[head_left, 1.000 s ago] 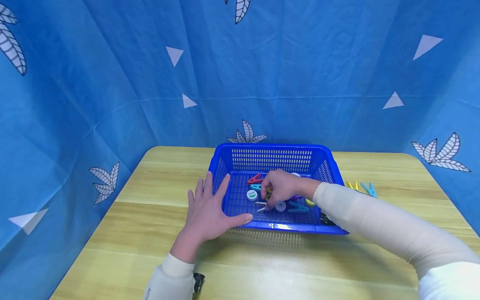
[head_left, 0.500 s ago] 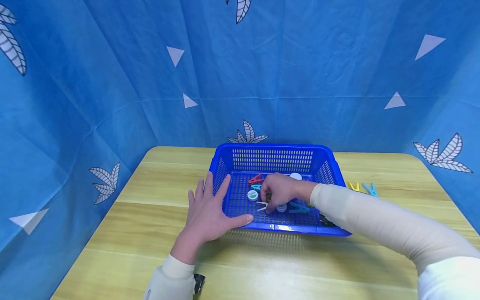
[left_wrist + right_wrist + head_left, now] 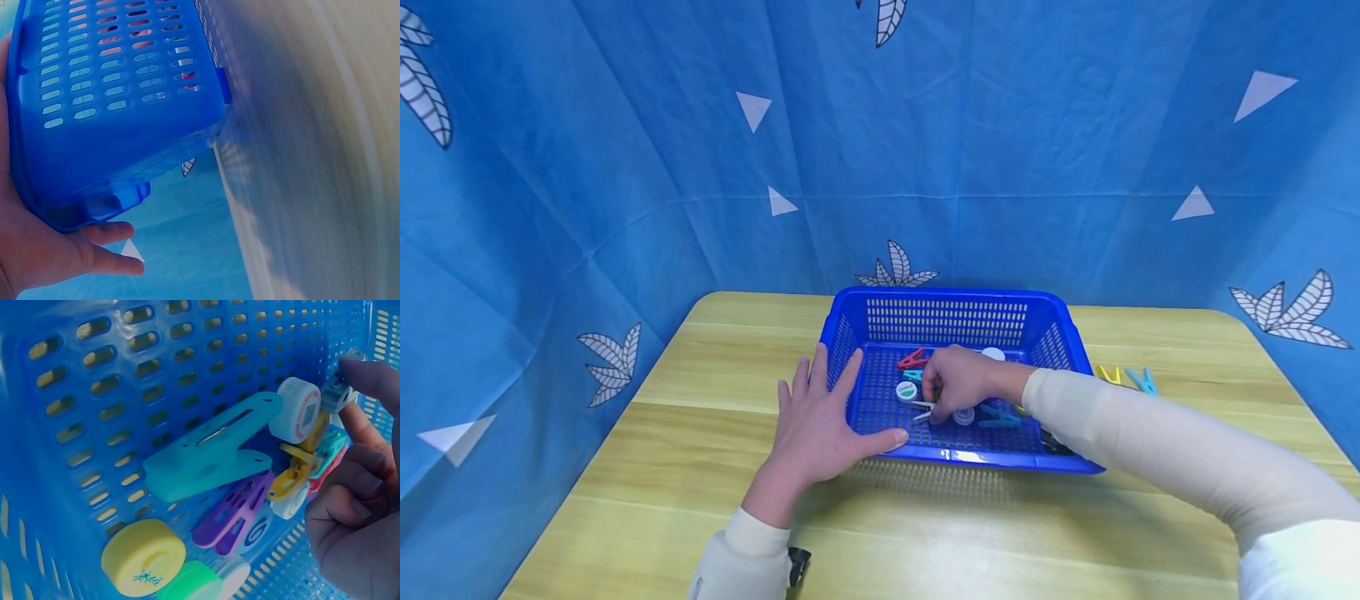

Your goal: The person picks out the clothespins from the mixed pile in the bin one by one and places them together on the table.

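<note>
A blue plastic basket point(image 3: 940, 455) stands on the wooden table, holding several clothespins and bottle caps. My left hand point(image 3: 820, 425) lies over its left front corner, fingers straight and spread along the rim. Inside the basket, my right hand point(image 3: 958, 382) pinches a white clothespin point(image 3: 338, 395) between thumb and forefinger, the other fingers curled. Close by in the right wrist view are a white cap point(image 3: 296, 410), a large teal clothespin point(image 3: 194, 456), a yellow clothespin point(image 3: 291, 478) and a purple clothespin point(image 3: 231, 515). A white cap with a green mark point(image 3: 907, 392) lies left of the pinched clothespin.
A yellow cap point(image 3: 144, 557) and a green cap point(image 3: 192, 582) lie in the basket too. Outside it on the right are a yellow clothespin point(image 3: 1108, 375) and a light blue clothespin point(image 3: 1142, 382). A blue curtain point(image 3: 1000, 150) hangs behind the table.
My right hand has dipped slightly toward the basket's near side, and its thumb and forefinger have come together at the white clothespin. My left hand has stayed at the rim.
</note>
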`<state>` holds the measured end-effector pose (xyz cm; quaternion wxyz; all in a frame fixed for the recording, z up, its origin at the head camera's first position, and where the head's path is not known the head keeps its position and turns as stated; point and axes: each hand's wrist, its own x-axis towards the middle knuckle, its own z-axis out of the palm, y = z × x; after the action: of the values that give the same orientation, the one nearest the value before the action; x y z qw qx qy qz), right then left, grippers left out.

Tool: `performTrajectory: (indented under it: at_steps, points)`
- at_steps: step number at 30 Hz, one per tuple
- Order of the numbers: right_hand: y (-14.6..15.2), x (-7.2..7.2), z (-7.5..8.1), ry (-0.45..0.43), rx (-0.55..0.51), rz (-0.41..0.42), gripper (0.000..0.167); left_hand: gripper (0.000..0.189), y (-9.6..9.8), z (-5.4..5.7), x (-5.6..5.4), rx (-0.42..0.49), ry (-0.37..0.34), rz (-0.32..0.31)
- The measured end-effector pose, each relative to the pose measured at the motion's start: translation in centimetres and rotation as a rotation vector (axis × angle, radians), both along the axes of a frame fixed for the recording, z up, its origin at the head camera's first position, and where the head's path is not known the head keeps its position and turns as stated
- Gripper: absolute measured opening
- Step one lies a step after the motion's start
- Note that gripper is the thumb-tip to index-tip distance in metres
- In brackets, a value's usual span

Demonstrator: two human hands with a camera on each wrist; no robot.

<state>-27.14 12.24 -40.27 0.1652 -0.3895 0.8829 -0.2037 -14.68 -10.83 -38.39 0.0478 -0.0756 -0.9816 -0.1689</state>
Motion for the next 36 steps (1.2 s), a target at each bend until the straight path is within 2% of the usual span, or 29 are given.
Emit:
performTrajectory:
  at_steps: [6, 16, 22, 36]
  points:
    - [0.5, 0.0, 0.6, 0.044, -0.017, -0.028, 0.019, 0.125, 0.1, 0.2, 0.0, 0.001, 0.002, -0.005]
    - [1.4, -0.2, 1.6, -0.004, -0.05, -0.102, 0.018, 0.125, 0.1, 0.1, 0.1, -0.01, 0.002, -0.007]
    - [1.7, -0.2, 3.1, -0.007, -0.063, -0.116, 0.017, 0.126, 0.1, 0.0, 0.1, -0.014, 0.001, -0.001]
    - [3.2, -0.2, 6.3, 0.026, -0.049, -0.222, 0.016, 0.125, 0.3, 0.1, 0.0, 0.002, 0.004, -0.005]
